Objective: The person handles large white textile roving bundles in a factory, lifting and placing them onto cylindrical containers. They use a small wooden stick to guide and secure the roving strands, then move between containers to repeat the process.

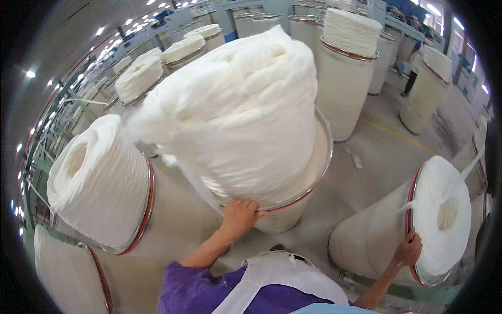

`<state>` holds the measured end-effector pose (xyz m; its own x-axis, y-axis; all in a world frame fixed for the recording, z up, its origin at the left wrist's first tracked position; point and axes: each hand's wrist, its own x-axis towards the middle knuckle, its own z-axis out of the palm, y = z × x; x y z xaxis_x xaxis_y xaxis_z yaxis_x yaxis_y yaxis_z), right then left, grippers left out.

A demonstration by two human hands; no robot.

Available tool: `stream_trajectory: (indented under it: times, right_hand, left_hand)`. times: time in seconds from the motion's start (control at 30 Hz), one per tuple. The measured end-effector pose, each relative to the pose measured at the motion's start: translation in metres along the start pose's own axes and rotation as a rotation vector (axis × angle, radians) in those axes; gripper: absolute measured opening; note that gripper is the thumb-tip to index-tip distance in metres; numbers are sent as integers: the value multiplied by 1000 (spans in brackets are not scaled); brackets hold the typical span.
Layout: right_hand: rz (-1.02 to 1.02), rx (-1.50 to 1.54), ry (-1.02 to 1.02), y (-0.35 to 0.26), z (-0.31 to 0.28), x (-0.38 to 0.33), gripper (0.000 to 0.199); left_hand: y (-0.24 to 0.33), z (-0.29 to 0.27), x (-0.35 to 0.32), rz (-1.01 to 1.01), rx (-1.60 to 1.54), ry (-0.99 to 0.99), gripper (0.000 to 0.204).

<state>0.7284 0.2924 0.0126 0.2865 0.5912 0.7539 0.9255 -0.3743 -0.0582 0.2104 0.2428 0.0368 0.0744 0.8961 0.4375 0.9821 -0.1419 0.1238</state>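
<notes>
A tall round can point(319, 167) stands in front of me, piled high with white coiled fibre point(235, 110) that leans toward the left. My left hand point(238, 215) grips the near metal rim of that can. Another can point(366, 238) at my right is heaped with white fibre point(442, 217), a loose strand trailing off it. My right hand point(409, 250) holds its red-edged rim at the lower side.
Several more full cans crowd the left point(99, 183) and the back point(348, 78). A grey concrete floor point(381, 152) with a yellow line runs to the right. A person point(413, 73) stands far back right. I wear a purple top and white apron point(261, 288).
</notes>
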Motion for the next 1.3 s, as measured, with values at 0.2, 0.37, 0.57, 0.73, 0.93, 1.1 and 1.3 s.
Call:
stream_trajectory:
  times: [0.2,0.37,0.57,0.73,0.93,1.1,1.3]
  right_hand:
    - [-15,11,1,-2,4,-1,26]
    - [9,26,-5,2,7,-2,20]
    - [-27,10,49,0,3,0,22]
    - [-37,-20,49,-1,-1,1,26]
    - [57,119,6,-10,-19,5,19]
    - [6,708,36,-64,-59,46,30]
    - [-440,1199,-8,-214,-127,121,62]
  left_hand:
    - [63,40,40,60,2,95,33]
    - [129,81,98,95,-46,54,22]
    - [185,119,158,124,143,11,61]
    - [204,124,178,196,89,74,57]
    - [183,35,117,780,-547,-25,47]
    - [82,-76,150,514,-380,784,33]
    - [-5,-136,214,124,-318,629,30]
